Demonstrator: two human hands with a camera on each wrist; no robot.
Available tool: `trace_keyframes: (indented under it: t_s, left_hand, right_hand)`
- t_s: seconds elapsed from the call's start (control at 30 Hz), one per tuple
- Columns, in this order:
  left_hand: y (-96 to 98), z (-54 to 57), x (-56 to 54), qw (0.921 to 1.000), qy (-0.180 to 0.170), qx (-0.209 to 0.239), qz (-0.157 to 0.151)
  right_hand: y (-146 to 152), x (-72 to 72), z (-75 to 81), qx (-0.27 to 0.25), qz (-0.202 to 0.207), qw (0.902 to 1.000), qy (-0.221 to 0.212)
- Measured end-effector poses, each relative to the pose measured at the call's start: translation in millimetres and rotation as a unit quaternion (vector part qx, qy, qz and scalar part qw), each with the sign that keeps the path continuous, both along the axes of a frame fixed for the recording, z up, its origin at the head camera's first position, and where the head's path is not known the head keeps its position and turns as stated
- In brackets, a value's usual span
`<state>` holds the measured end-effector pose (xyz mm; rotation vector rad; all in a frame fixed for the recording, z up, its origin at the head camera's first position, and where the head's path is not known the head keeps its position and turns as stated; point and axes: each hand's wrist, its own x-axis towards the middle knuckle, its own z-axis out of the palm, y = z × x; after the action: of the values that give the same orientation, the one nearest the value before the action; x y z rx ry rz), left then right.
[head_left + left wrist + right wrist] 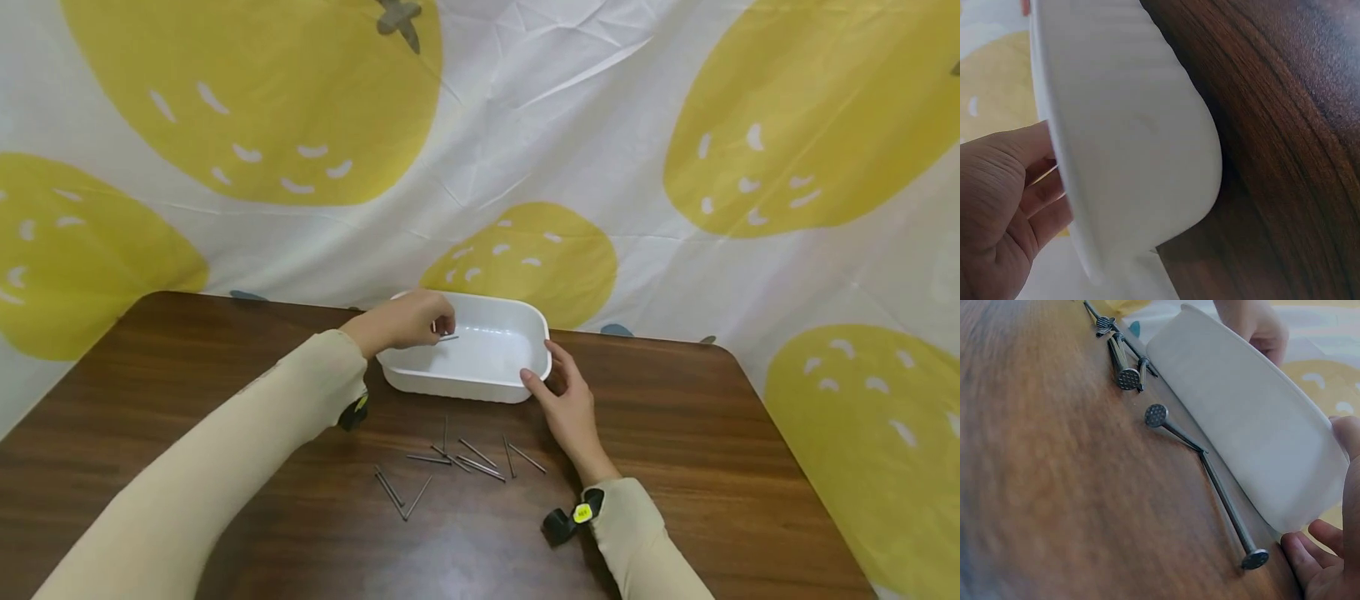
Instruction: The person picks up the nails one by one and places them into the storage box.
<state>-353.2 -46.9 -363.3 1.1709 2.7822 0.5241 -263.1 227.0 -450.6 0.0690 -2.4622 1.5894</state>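
A white rectangular dish with rounded corners stands near the back edge of the table. Over its left part, my left hand pinches a nail, whose shaft sticks out past the fingertips above the dish's inside. In the left wrist view the dish wall hides the fingertips of that hand. My right hand grips the dish's right end, thumb at the front rim and fingers round the outer side. Several loose nails lie scattered on the table in front of the dish; the right wrist view shows their flat textured heads.
The brown wooden table has rounded back corners. Right behind it hangs a white cloth with large yellow fruit prints, close to the dish's far side. Each wrist wears a black strapped device.
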Motion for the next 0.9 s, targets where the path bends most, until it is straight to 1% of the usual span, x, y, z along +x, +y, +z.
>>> trace_keyframes:
  t_s: [0.2, 0.3, 0.43, 0.53, 0.73, 0.9]
  left_hand:
    - [1.0, -9.8, -6.6, 1.0000, 0.001, -0.006, 0.005]
    - [2.0, -15.3, -8.2, 0.9997, -0.016, -0.011, 0.015]
    - [2.7, -21.6, -9.0, 0.9979, -0.048, -0.023, 0.038]
    - [2.8, -25.2, -9.6, 0.9970, -0.058, -0.025, 0.045]
    - [2.3, -29.7, -11.1, 0.9974, -0.052, -0.031, 0.038]
    - [3.9, -31.8, -12.6, 0.9974, -0.050, -0.033, 0.041]
  right_hand:
    - [-1, -1.5, 0.1, 0.005, -0.003, 0.9999, -0.013]
    - [-2, -2.8, -0.2, 0.002, -0.004, 0.9998, -0.020]
    - [-3, -2.7, 0.5, 0.003, -0.002, 0.9998, -0.019]
    - [-3, -1.9, 0.6, 0.008, -0.004, 0.9999, -0.012]
    - [-1, -1.1, -1.1, 0.008, -0.008, 0.9999, 0.005]
    - [0, -1.1, -1.6, 0.003, -0.009, 0.9999, 0.008]
